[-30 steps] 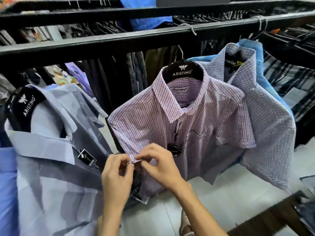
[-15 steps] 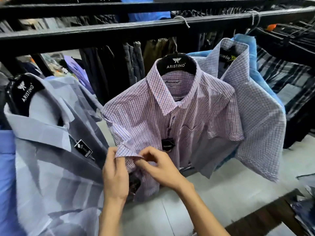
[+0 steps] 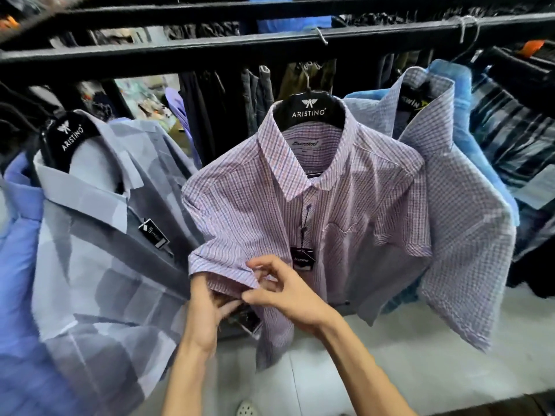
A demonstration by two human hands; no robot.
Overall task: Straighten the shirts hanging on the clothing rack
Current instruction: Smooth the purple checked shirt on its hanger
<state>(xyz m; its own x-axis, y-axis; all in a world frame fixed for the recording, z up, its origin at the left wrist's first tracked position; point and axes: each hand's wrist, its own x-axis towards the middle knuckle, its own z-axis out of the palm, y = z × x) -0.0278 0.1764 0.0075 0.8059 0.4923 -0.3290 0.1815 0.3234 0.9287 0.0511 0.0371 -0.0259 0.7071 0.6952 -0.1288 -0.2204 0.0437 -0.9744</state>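
Observation:
A pink checked short-sleeved shirt (image 3: 336, 199) hangs on a black hanger (image 3: 309, 112) from the black rail (image 3: 240, 49) in the middle. My right hand (image 3: 285, 291) pinches the hem of its near sleeve, thumb under, fingers curled on top. My left hand (image 3: 207, 313) is tucked under the same sleeve cuff, its fingers curled round the fabric, partly hidden. A grey-blue patterned shirt (image 3: 99, 265) hangs at the left. At the right hangs a lilac checked shirt (image 3: 462, 223).
Blue shirts hang at the far left (image 3: 15, 265) and behind the lilac one (image 3: 459, 94). Dark plaid clothes (image 3: 516, 130) fill a rack at the right. Trousers (image 3: 258, 91) hang behind the rail. Pale floor tiles (image 3: 330, 370) lie below.
Both hands have worked along the pink shirt's near sleeve; the folded cuff now lies flatter and spread out. The view has dipped slightly, so the shirts sit a little higher in frame.

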